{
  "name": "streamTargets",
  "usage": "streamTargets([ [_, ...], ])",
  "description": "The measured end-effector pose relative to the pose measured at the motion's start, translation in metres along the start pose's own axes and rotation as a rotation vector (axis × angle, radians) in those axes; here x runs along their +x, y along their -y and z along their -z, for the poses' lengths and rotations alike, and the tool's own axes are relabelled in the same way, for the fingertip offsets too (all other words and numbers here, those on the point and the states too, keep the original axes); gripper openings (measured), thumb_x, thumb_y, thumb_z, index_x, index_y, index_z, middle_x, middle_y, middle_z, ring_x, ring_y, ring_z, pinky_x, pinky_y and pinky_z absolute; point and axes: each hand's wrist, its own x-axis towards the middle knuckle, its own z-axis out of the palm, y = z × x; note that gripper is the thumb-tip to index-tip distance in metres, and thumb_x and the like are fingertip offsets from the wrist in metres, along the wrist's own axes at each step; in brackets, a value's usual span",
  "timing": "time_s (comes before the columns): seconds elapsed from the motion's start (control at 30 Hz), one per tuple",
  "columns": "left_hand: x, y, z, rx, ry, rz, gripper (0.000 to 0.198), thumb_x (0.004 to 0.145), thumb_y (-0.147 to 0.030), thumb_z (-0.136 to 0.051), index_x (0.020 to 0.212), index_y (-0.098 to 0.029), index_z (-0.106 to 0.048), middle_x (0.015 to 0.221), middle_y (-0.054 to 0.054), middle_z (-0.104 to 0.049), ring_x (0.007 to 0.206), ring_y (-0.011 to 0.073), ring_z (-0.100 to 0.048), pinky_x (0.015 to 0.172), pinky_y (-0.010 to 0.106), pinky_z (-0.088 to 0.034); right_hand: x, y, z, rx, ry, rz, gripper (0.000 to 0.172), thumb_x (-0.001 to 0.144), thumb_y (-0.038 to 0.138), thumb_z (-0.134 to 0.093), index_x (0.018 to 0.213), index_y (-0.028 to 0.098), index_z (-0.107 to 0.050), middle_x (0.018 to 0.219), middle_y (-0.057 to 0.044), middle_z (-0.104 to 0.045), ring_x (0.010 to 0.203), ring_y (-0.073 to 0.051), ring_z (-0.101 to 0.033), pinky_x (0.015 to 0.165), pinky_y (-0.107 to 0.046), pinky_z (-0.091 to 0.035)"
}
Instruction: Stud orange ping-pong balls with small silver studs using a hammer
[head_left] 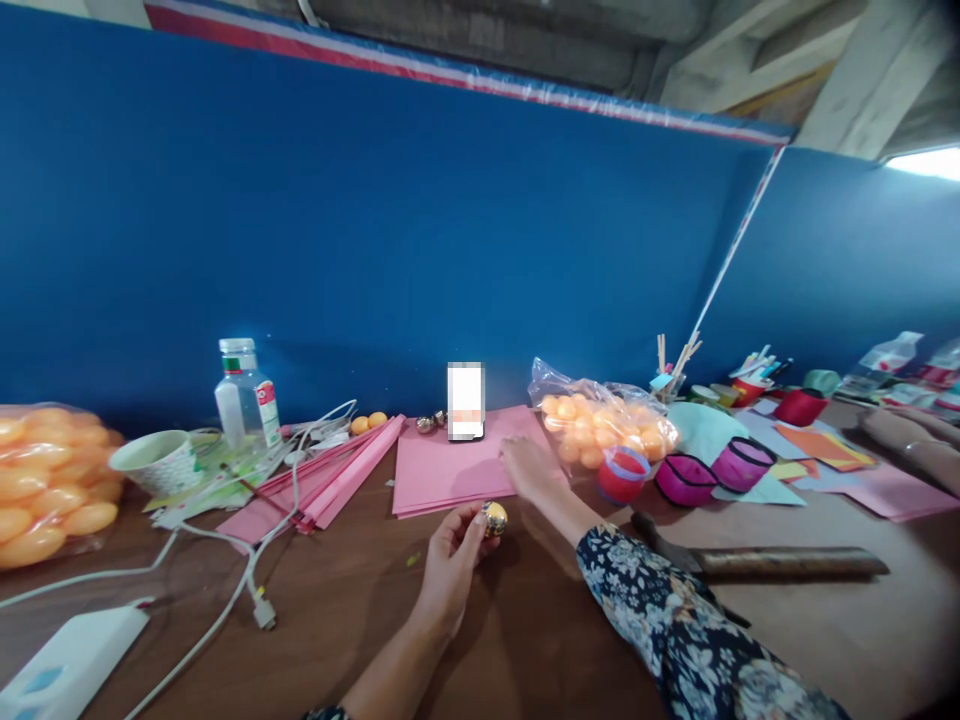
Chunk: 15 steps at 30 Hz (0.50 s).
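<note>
Between the thumb and fingers of my left hand [450,560] is a small shiny gold ball [495,519], held just above the brown table near the front edge of the pink paper. My right hand [531,468] reaches over the right side of the stacked pink sheets [435,485], fingers stretched out and low over the paper; I cannot tell whether they press on it. A phone-like object [466,402] with a blurred-out screen stands upright at the back of the sheets. Left of it lie more shiny metallic balls [426,424].
Bags of orange balls [592,425] stand right and far left. A hammer-like tool with a wooden handle [787,562] lies right of my forearm, near purple bands [684,480] and a red cup [622,478]. White cables [251,560], a paper cup [154,465] and another person's arm [911,435] show.
</note>
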Motion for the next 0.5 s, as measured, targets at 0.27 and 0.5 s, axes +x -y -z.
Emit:
streamTargets([
  [0.27,-0.001,-0.001,0.0,-0.018,-0.005,0.008,0.039,0.072,-0.032,-0.06,0.11,-0.021,-0.056,0.101,0.006,-0.06,0.086,0.0159,-0.058,0.073,0.029,-0.05,-0.05,0.006,0.001,0.48,-0.192,0.126,0.011,0.081,0.024,-0.047,0.078,0.017,-0.055,0.075,-0.001,-0.061,0.071,-0.014,-0.056,0.062,-0.021,-0.041],
  [0.5,0.001,0.0,0.0,-0.017,-0.048,0.006,0.044,0.069,-0.033,-0.063,0.111,-0.019,-0.058,0.104,0.008,-0.062,0.089,0.0179,-0.059,0.08,0.033,-0.049,-0.082,0.0,-0.009,1.145,-0.1,-0.089,0.02,0.078,0.038,-0.053,0.076,0.018,-0.056,0.059,0.003,-0.05,0.051,-0.01,-0.046,0.048,-0.02,-0.038],
])
